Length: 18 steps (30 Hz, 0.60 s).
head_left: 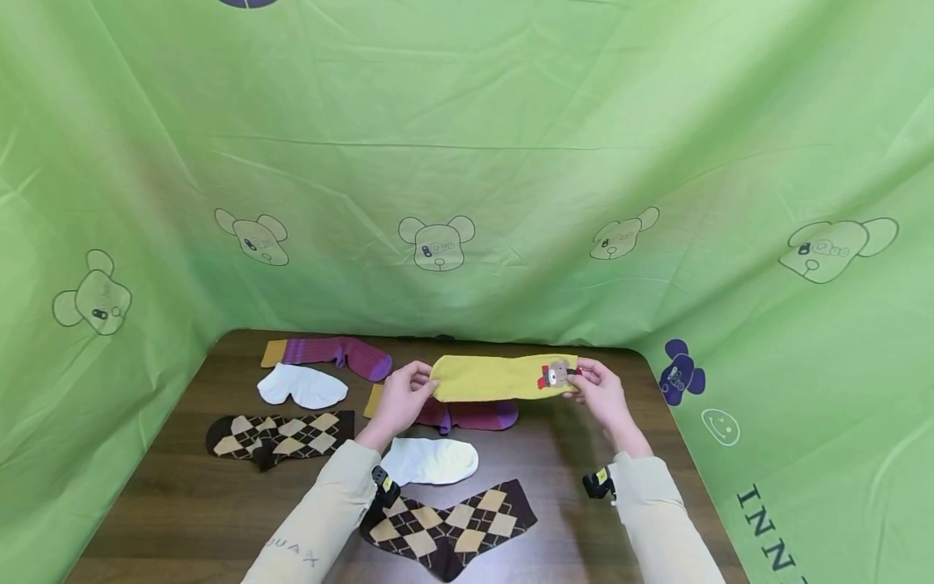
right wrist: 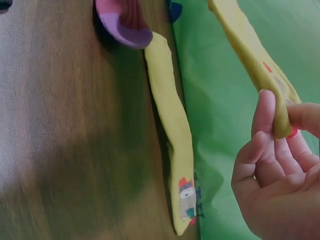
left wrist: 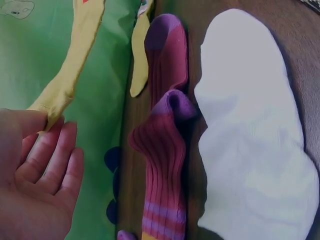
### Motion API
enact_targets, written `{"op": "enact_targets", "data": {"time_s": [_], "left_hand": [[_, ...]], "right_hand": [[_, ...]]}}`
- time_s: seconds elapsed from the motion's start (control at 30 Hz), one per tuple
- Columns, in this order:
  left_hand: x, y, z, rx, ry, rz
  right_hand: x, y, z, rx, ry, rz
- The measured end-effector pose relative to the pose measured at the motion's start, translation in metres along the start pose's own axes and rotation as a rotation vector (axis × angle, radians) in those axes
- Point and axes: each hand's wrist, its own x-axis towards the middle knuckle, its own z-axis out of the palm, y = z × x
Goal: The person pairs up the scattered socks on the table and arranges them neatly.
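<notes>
A yellow sock with a bear's face near one end is stretched level between my two hands, raised above the far part of the table. My left hand pinches its plain end between thumb and fingers. At the bear end, my right hand pinches the edge the same way. In the right wrist view a second yellow sock with a similar face lies on the table along its far edge; the head view hides it behind the raised one. A purple ribbed sock lies partly covered below the raised sock.
On the brown wooden table lie another purple sock, two white socks and two argyle socks, the nearer argyle one partly behind my left sleeve. Green printed cloth walls the back and sides.
</notes>
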Motion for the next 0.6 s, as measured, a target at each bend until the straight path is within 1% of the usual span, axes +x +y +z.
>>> {"op": "enact_targets", "data": {"time_s": [0.23,0.33,0.47,0.6], "left_hand": [[0.008,-0.001,0.010,0.013,0.039,-0.017],[0.013,0.000,0.014,0.009,0.040,-0.029],[0.025,0.005,0.019,-0.003,0.026,-0.038],[0.039,0.015,0.024,-0.014,0.008,-0.022]], "right_hand": [[0.009,-0.002,-0.011,-0.022,0.016,-0.017],[0.013,-0.005,-0.017,-0.022,0.027,-0.009],[0.019,-0.011,-0.027,-0.006,0.042,0.005],[0.027,-0.021,-0.036,0.014,0.066,0.017]]}}
